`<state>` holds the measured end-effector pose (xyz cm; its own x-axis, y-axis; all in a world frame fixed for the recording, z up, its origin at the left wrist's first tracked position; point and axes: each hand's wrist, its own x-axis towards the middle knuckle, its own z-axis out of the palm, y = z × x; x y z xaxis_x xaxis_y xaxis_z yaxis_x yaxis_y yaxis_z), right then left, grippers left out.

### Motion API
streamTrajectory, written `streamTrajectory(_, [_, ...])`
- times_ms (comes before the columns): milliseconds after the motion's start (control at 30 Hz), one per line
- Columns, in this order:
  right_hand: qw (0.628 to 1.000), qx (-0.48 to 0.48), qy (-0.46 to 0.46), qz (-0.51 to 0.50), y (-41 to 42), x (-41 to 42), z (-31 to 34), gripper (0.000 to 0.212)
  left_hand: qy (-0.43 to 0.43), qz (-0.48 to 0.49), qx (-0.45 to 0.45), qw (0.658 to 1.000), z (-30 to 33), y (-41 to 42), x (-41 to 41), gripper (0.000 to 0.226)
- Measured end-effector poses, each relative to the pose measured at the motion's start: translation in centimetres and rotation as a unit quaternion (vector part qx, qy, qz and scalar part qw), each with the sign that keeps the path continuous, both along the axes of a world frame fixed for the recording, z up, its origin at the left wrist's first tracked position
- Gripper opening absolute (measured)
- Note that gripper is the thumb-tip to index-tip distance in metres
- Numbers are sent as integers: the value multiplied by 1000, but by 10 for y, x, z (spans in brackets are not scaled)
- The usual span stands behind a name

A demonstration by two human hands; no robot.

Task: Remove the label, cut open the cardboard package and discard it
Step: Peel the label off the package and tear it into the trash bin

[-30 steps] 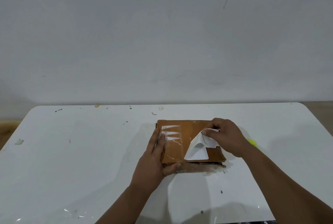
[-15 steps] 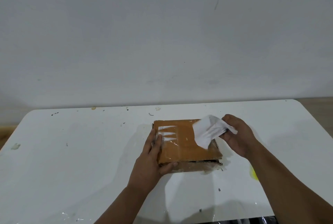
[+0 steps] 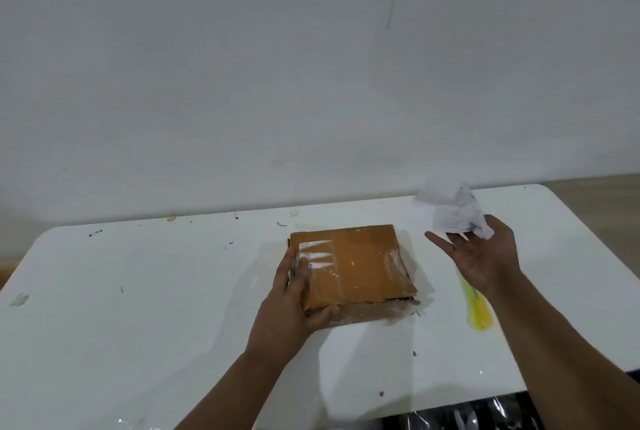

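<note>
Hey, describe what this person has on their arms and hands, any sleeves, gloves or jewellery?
Nothing worn shows: the left hand and right hand are bare, with no gloves, rings or watch visible. Both forearms are uncovered up to the picture's edge, so no sleeves appear.

Dim, even, cool overhead light, soft grey shadows near the arms on the glossy white table [image 3: 145,319], glare streaks on the tape-wrapped brown cardboard package [image 3: 349,263], motion-blurred crumpled white paper label [image 3: 450,208], far table edge bowed by wide-angle distortion.
</note>
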<state>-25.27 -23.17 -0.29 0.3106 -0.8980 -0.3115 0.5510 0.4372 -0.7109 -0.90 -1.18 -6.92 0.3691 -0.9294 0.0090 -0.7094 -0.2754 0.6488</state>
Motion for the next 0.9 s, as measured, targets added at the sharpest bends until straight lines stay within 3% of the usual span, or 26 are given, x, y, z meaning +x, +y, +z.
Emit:
streamTrajectory(133, [986, -30, 165, 21, 7, -14, 5, 12, -28, 5, 23, 999, 5, 0, 2, 115])
streamTrajectory(300, [961, -74, 259, 58, 39, -12, 7, 11, 1, 8, 95, 995, 28, -7, 2, 127])
streamTrajectory(400, [932, -151, 321, 71, 55, -10, 12, 12, -10, 14, 120, 993, 56, -17, -10, 100])
streamTrajectory(467, [906, -217, 358, 66, 64, -13, 17, 5, 37, 12, 75, 996, 79, -28, -19, 79])
streamTrajectory(533, [875, -260, 406, 56, 73, -20, 22, 6, 153, -3, 30, 988, 105, -39, -30, 56])
streamTrajectory(600, [870, -271, 409, 54, 84, -28, 29, 11, 289, -17, -2, 957, 124, -51, -42, 34])
streamTrajectory(633, [871, -270, 407, 58, 89, -32, 33, 13, 307, -38, -4, 951, 130, -60, -47, 30])
streamTrajectory(767, [865, -275, 414, 69, 109, -56, 41, 17, 275, -157, 93, 944, 136, -94, -76, 31])
streamTrajectory(900, [858, -280, 426, 64, 119, -89, 45, 20, 145, -249, 166, 943, 141, -107, -115, 34])
